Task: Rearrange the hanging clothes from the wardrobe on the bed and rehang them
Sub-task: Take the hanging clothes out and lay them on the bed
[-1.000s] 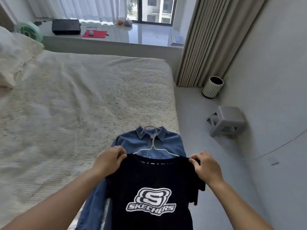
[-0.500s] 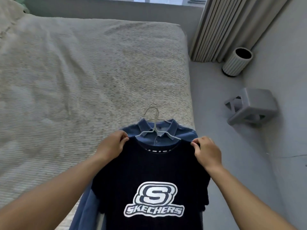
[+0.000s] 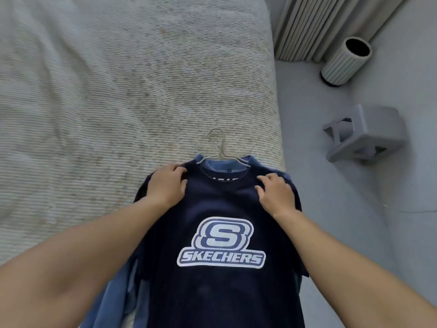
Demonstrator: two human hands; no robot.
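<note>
Bedroom setting: we find a bed (image 3: 118, 91) with a ribbed pale cover filling most of the view, and grey floor to its right.

We record a navy T-shirt (image 3: 220, 280) with a white logo lying chest-up at the near right corner of the bed, on top of a blue denim shirt (image 3: 113, 301) that shows at the collar and along the left side. A wire hanger (image 3: 221, 150) sits in the neckline, its hook resting on the cover and pointing away from us. We judge the stacking deliberate: garments kept on hangers and laid flat so they can go back on a rail without refolding.

Left hand (image 3: 166, 185) rests on the T-shirt's left shoulder, fingers bent over the fabric; we cannot tell whether it pinches or only presses. Right hand (image 3: 275, 194) lies on the right shoulder, fingers loosely spread and pressing down. We read both as squaring the shoulders over the hanger.

Beyond the bed we note a pleated curtain (image 3: 314, 27), a ribbed bin (image 3: 343, 60) beside it, and a grey stool (image 3: 364, 136) tipped over on the floor.
</note>
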